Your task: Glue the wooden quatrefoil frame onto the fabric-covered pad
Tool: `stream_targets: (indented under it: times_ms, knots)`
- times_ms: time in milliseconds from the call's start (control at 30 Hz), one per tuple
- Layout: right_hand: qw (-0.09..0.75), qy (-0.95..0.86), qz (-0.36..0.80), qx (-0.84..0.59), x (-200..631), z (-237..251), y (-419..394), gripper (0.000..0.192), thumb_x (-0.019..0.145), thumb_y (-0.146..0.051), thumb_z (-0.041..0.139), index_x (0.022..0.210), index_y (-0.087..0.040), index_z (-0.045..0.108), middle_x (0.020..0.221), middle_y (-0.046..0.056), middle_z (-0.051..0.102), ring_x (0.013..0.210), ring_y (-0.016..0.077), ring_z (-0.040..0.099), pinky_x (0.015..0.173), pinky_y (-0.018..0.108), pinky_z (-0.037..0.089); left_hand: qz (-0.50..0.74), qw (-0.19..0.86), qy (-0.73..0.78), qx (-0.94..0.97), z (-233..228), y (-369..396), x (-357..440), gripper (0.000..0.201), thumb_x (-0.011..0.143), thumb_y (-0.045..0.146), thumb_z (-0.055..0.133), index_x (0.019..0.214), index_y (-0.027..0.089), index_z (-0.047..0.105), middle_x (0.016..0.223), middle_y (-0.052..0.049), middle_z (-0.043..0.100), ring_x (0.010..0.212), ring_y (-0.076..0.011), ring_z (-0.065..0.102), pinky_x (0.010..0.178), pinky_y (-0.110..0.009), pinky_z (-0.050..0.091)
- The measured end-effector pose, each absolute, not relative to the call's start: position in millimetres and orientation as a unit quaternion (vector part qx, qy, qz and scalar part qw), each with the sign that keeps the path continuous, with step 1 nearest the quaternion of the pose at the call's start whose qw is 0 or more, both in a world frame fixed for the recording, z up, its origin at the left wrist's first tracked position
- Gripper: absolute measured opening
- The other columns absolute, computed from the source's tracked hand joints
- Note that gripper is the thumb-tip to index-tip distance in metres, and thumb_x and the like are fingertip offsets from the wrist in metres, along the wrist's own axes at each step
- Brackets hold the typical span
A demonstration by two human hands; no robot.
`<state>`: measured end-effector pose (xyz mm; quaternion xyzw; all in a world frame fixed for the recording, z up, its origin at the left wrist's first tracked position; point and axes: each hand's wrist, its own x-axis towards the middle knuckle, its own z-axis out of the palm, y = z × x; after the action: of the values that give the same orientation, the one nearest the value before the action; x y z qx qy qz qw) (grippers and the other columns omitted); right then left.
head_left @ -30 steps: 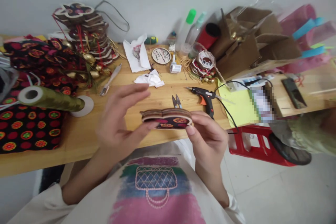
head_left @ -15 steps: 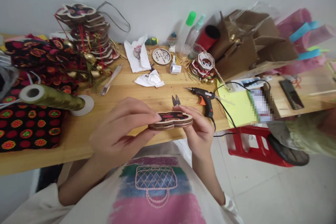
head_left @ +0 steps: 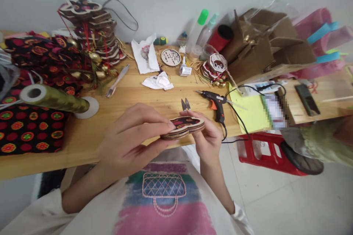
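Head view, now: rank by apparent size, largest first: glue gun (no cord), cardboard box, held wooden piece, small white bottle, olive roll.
1. Cardboard box
2. Olive roll
3. Held wooden piece and glue gun: too alike to rank
4. Small white bottle

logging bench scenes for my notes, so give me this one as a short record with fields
left hand: grip on one end of the layered wooden piece, thumb below, fingertip on top
right hand: grip at the opposite end
piece: wavy outline, pale rim, dark patterned top, held off the table
beyond the hands: glue gun, scissor blades
picture left: green ribbon roll, patterned cloth
picture right: cardboard box, yellow paper
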<state>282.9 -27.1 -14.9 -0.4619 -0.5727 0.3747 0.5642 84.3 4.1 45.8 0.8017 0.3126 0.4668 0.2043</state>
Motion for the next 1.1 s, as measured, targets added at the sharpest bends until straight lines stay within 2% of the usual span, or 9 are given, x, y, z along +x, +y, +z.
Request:
stream_targets:
  times_ms: [200,300,400,533,667,800,1100]
  knots:
    - [0.575,-0.565,0.387,-0.446,283,-14,-27,0.027,0.093,-0.027,0.06,0.117,-0.034,0.069,0.111,0.001,0.075,0.101,0.017,0.072,0.094,0.039,0.058,0.486,0.194,0.293,0.8,40,7,87,0.016,0.085,0.016,0.068,0.098,0.023,0.064,0.084,-0.001,0.072,0.071,-0.0144,0.066,0.063,-0.028,0.056]
    - [0.575,-0.578,0.369,-0.446,284,-13,-27,0.028,0.093,-0.023,0.06,0.118,-0.034,0.069,0.111,0.0,0.076,0.101,0.0164,0.071,0.093,0.037,0.058,0.501,0.207,0.299,0.786,37,4,91,0.02,0.083,0.012,0.067,0.1,0.023,0.064,0.086,0.0,0.071,0.074,-0.0133,0.066,0.065,-0.027,0.056]
    - [0.553,-0.617,0.335,-0.448,284,-11,-29,0.032,0.091,-0.018,0.062,0.117,-0.034,0.07,0.109,0.0,0.076,0.102,0.0161,0.07,0.091,0.035,0.058,0.491,0.228,0.306,0.783,37,2,95,0.024,0.082,0.01,0.065,0.103,0.021,0.064,0.087,-0.001,0.07,0.075,-0.0125,0.065,0.065,-0.026,0.056]
    - [0.53,-0.647,0.317,-0.447,283,-8,-32,0.035,0.089,-0.015,0.064,0.117,-0.035,0.07,0.104,-0.001,0.077,0.096,0.0151,0.071,0.086,0.032,0.06,0.486,0.217,0.316,0.785,37,1,97,0.02,0.082,0.013,0.07,0.099,0.023,0.065,0.082,0.001,0.067,0.07,-0.0102,0.063,0.063,-0.023,0.055]
    - [0.547,-0.645,0.304,-0.438,285,-9,-33,0.032,0.089,-0.02,0.065,0.116,-0.037,0.07,0.099,-0.001,0.078,0.09,0.0162,0.073,0.078,0.033,0.062,0.495,0.23,0.307,0.78,38,2,97,0.024,0.081,0.018,0.074,0.103,0.022,0.065,0.086,-0.001,0.071,0.075,-0.0118,0.066,0.066,-0.024,0.057]
    - [0.585,-0.609,0.338,-0.415,287,-12,-33,0.027,0.091,-0.029,0.063,0.115,-0.038,0.071,0.095,0.001,0.078,0.084,0.0174,0.073,0.07,0.034,0.063,0.488,0.229,0.271,0.797,44,6,94,0.024,0.082,0.022,0.074,0.104,0.019,0.065,0.088,-0.005,0.074,0.076,-0.0146,0.069,0.066,-0.027,0.059]
    - [0.568,-0.596,0.381,-0.421,285,-13,-36,0.024,0.091,-0.033,0.063,0.112,-0.038,0.072,0.1,0.001,0.077,0.088,0.0186,0.073,0.076,0.038,0.063,0.451,0.182,0.233,0.842,51,6,88,0.012,0.09,0.022,0.065,0.1,0.015,0.063,0.084,-0.007,0.075,0.076,-0.0128,0.069,0.067,-0.028,0.059]
